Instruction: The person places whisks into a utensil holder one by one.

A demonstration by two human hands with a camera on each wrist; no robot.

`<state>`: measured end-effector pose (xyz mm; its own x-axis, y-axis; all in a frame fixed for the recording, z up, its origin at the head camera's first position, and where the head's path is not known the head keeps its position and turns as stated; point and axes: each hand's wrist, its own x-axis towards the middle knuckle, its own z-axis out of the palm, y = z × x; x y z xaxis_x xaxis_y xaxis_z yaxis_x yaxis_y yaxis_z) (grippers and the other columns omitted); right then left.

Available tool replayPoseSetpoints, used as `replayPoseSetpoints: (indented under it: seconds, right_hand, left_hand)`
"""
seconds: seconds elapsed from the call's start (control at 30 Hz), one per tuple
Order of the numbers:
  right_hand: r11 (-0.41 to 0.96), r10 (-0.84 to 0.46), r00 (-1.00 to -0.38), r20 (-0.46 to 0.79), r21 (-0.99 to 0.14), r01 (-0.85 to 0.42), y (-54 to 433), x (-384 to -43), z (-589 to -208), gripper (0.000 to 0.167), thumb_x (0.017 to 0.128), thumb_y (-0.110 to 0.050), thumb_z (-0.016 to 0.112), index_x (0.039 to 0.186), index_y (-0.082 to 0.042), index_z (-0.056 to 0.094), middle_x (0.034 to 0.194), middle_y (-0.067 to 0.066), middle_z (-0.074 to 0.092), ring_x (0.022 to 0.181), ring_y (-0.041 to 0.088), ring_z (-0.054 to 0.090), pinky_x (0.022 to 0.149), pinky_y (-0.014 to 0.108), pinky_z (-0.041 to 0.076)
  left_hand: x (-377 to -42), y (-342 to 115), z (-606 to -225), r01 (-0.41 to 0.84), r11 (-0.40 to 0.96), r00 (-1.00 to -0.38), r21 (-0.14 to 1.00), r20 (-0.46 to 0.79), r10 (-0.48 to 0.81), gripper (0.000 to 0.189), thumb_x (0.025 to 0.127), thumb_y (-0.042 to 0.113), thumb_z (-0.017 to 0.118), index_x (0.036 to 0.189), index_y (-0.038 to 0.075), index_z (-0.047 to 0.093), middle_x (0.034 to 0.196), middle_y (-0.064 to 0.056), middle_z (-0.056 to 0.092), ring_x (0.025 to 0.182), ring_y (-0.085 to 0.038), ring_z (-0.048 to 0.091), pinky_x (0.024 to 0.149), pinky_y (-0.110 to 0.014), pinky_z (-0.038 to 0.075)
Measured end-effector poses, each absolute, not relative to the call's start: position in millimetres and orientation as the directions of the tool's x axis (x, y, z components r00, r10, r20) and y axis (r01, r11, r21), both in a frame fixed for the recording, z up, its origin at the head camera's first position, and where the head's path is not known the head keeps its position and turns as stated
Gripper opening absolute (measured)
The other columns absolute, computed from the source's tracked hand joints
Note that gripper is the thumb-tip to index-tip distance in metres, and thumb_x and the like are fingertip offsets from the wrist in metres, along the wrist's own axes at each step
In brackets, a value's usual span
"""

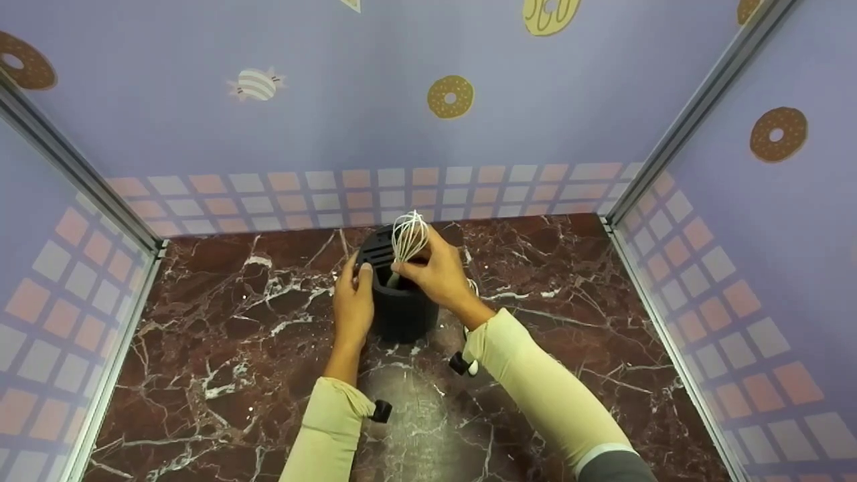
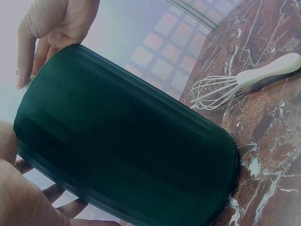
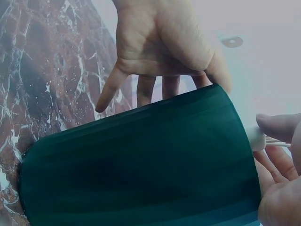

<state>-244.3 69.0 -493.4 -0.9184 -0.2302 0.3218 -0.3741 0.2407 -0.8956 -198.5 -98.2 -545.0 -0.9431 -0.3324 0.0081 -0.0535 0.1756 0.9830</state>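
Note:
A dark cylindrical utensil holder [image 1: 405,318] with a slotted top stands upright on the marble surface. My left hand [image 1: 353,304] holds its left side, thumb at the rim and fingers around the wall. My right hand [image 1: 442,274] pinches a whisk [image 1: 410,234] where the wires meet the handle. Wires up, this whisk has its pale handle [image 3: 256,139] down in the holder's opening; the handle's lower end is hidden. A second whisk [image 2: 268,70], with a white handle, lies on the surface right of the holder, largely behind my right arm in the head view.
Dark red marble [image 1: 221,348] with white veins forms the work surface. Purple patterned panels [image 1: 348,120] enclose the back and both sides, joined by metal rails [image 1: 689,100]. Small black devices [image 1: 381,411] sit at both wrists.

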Motion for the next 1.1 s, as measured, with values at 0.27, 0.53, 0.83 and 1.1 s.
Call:
replayPoseSetpoints:
  seconds: [0.27, 0.53, 0.83, 1.1]
  right_hand:
    - [0.258, -0.242, -0.917, 0.316, -0.891, -0.375, 69.6, -242.8, -494.2, 0.061, 0.080, -0.005, 0.093, 0.131, 0.002, 0.060, 0.115, 0.014, 0.077, 0.107, 0.026, 0.075, 0.091, 0.034, 0.061]
    - [0.104, -0.260, -0.927, 0.269, -0.947, -0.304, 68.8, -242.3, -493.7, 0.069, 0.079, 0.002, 0.092, 0.137, -0.001, 0.056, 0.124, 0.019, 0.073, 0.114, 0.030, 0.073, 0.090, 0.033, 0.061]
    - [0.083, -0.280, -0.914, 0.293, -0.941, -0.327, 71.3, -241.7, -494.1, 0.074, 0.079, -0.006, 0.094, 0.143, -0.006, 0.057, 0.125, 0.016, 0.070, 0.110, 0.028, 0.073, 0.091, 0.035, 0.061]
    - [0.063, -0.283, -0.909, 0.306, -0.940, -0.336, 71.5, -240.7, -494.5, 0.067, 0.079, -0.006, 0.093, 0.137, -0.006, 0.060, 0.121, 0.016, 0.073, 0.106, 0.033, 0.074, 0.089, 0.036, 0.062]
  left_hand:
    - [-199.8, -97.3, -545.7, -0.056, 0.170, -0.938, 0.984, 0.006, -0.346, 0.053, 0.111, 0.038, 0.051, 0.159, 0.015, 0.050, 0.159, -0.018, 0.047, 0.143, -0.034, 0.047, 0.119, -0.051, 0.036]
    - [-199.1, -97.7, -545.5, -0.053, 0.176, -0.939, 0.983, 0.011, -0.343, 0.053, 0.111, 0.038, 0.052, 0.159, 0.015, 0.050, 0.159, -0.017, 0.049, 0.143, -0.033, 0.048, 0.119, -0.050, 0.036]
    - [-198.8, -97.9, -545.1, -0.066, 0.193, -0.941, 0.979, 0.004, -0.339, 0.055, 0.111, 0.042, 0.050, 0.160, 0.017, 0.050, 0.157, -0.017, 0.050, 0.142, -0.034, 0.049, 0.117, -0.052, 0.038]
    - [-199.7, -98.0, -546.2, -0.062, 0.188, -0.939, 0.980, 0.007, -0.344, 0.054, 0.111, 0.039, 0.051, 0.159, 0.015, 0.050, 0.158, -0.017, 0.049, 0.143, -0.033, 0.048, 0.118, -0.051, 0.037]
